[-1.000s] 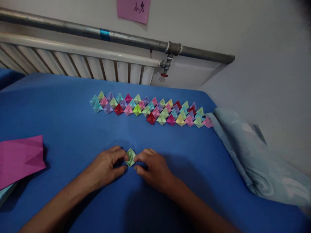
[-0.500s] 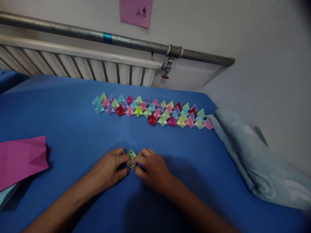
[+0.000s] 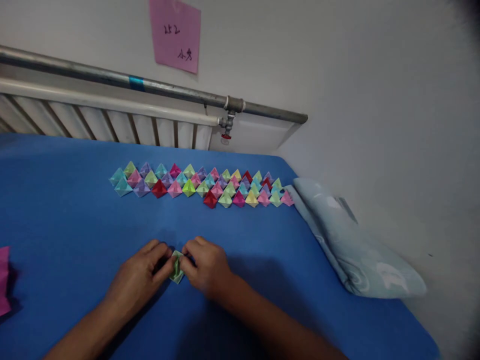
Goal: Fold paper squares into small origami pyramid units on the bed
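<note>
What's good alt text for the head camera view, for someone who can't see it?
The left hand and right hand hold a small green folded paper at a blue surface. Beyond are rows of colourful folded paper pieces, a pale folded cloth to their right and a white radiator behind.

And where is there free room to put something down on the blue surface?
Free: the blue surface between the pink paper and the left hand; also between the right hand and the cloth. Crowded: the folded rows, and between the hands, around the green paper.
</note>
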The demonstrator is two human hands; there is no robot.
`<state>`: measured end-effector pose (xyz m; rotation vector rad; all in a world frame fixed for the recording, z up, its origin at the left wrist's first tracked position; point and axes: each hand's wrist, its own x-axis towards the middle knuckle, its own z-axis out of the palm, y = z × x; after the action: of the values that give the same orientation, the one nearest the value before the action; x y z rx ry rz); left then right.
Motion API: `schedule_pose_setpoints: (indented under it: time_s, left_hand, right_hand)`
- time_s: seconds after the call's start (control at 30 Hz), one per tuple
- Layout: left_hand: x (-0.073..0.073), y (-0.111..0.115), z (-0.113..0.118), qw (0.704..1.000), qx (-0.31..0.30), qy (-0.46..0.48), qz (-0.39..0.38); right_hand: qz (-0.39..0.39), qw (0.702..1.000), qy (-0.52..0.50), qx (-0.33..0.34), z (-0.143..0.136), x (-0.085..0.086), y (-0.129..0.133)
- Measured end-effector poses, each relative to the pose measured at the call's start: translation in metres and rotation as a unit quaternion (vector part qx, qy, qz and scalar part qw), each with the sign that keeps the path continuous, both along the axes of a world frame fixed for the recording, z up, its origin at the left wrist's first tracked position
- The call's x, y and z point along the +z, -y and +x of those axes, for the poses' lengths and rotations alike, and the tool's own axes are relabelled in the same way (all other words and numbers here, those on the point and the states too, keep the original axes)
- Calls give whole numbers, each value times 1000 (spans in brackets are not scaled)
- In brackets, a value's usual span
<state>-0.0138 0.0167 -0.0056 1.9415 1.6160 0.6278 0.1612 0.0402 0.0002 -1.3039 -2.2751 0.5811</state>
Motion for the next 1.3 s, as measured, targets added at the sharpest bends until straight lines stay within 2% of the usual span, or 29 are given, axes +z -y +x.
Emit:
schedule_pose_setpoints:
  time_s: [0.47,0.8,1.07,1.2,1.3]
  left_hand:
    - [4,-1,8,997,13,-79,-8]
    - [6,3,14,990,24,-133,24]
    - [8,3,15,991,27,-127,18]
    - [10,3,13,995,24,-96,13]
    - [11,3,10,999,18,-49,8]
  right_hand:
    - [-27,993,117,5,-6,9,-3]
    - [-35,994,104,-6,-8,8,-4]
    - [-35,999,23,-5,-4,1,-5]
    - [-82,989,-123,-15,3,-4,-9]
    - [-158,954,-249,-56,8,-5,-13]
